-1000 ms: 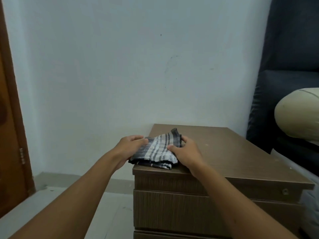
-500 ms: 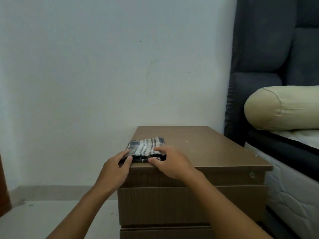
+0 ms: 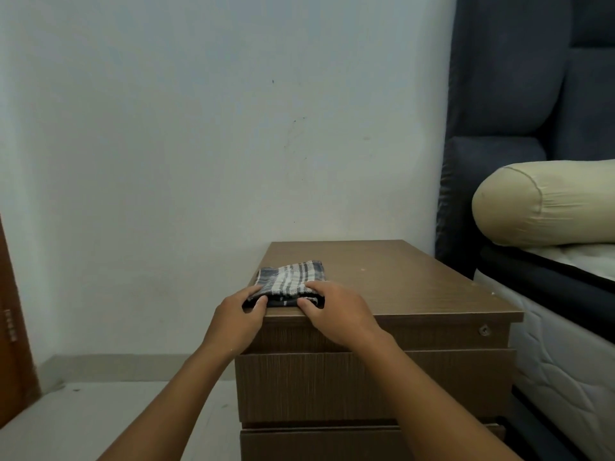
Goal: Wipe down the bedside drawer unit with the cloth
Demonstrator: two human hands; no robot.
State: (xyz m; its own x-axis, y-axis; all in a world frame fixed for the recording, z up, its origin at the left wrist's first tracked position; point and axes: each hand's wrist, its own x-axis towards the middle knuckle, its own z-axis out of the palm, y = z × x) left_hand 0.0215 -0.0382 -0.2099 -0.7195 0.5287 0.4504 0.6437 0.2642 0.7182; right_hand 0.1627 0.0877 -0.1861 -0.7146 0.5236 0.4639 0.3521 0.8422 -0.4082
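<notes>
A folded cloth (image 3: pixel 293 277), checked in dark grey and white, lies on the top of the bedside drawer unit (image 3: pixel 399 287), at its front left corner, with the near fold right along the front edge. Both hands are on it. The left hand (image 3: pixel 238 316) comes in from the left side of the unit and its curled fingers and thumb pinch the cloth's near left corner. The right hand (image 3: pixel 336 311) rests over the near right part of the cloth, fingers bent on top and thumb tucked against the front fold, so it grips that side. The bare forearms reach up from the lower edge of the view. The unit is brown wood grain with stacked drawer fronts, and a small round lock (image 3: pixel 484 329) sits near the right end of the top drawer. It stands against a pale wall (image 3: pixel 199 128). Just beside it on the right is a bed with a white quilted mattress (image 3: pixel 565 361), a cream bolster (image 3: pixel 549 201) lying on top, and a dark padded headboard (image 3: pixel 515 78). At the far left is the edge of a wooden door (image 3: pixel 10 327), above a light floor (image 3: pixel 66 420).
</notes>
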